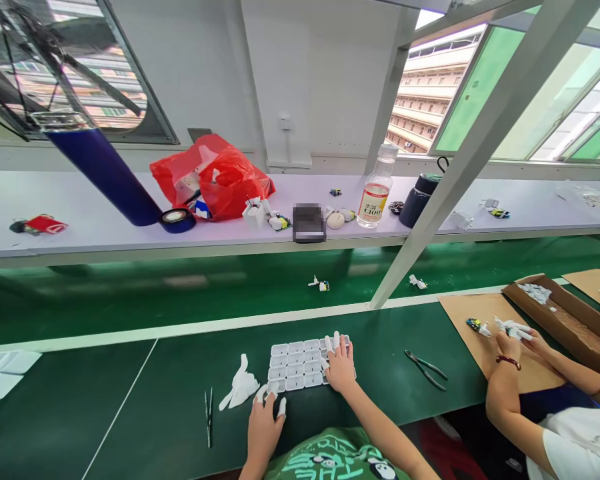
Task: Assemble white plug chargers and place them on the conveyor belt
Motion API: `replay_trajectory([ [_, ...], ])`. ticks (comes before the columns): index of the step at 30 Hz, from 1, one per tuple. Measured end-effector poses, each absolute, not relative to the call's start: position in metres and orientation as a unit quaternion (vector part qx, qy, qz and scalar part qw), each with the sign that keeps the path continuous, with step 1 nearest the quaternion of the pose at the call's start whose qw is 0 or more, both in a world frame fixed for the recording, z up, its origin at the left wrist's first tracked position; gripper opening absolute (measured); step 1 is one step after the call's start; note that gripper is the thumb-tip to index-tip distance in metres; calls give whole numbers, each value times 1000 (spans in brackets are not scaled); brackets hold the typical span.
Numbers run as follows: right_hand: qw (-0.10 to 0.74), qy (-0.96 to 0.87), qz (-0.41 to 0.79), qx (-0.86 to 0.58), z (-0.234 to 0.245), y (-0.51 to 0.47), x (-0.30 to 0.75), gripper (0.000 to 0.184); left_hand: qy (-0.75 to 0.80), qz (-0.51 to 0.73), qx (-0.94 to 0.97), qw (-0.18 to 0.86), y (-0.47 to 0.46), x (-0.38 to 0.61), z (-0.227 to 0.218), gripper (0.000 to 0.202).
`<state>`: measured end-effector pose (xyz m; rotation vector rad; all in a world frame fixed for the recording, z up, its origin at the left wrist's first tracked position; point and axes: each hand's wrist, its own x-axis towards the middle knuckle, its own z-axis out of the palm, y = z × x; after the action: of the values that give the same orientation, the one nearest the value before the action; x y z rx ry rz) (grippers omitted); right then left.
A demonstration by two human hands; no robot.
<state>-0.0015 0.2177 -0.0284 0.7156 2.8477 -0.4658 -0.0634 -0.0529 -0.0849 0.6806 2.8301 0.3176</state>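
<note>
A white compartment tray (295,368) with several small square cells lies on the dark green bench mat. My right hand (341,367) rests over its right end with the fingers stretched out, white cots on some fingertips. By the tray's front left corner is my left hand (266,421), fingers apart and also wearing white fingertip cots; whether it touches the tray I cannot tell. Neither hand visibly grips anything. A crumpled white glove (241,383) lies left of the tray, and farther left are tweezers (209,417). Pliers (427,369) with their handles spread lie to the right.
A co-worker's hands (513,337) hold a white piece above a cardboard sheet (485,347), beside a long cardboard box (570,327). A slanting white post (420,247) rises behind the bench. The shelf holds a bottle (375,193), a red bag (230,177) and a tape roll (177,221).
</note>
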Motion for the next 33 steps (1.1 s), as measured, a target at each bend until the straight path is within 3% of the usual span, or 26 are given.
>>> replay_trajectory([
  [16,81,958,-142,237,-36,221,-2,47,961,144,116,205,-31,-66,-47,45],
  [33,80,954,-157,241,-30,221,-2,48,965,146,178,128,-42,-51,-62,48],
])
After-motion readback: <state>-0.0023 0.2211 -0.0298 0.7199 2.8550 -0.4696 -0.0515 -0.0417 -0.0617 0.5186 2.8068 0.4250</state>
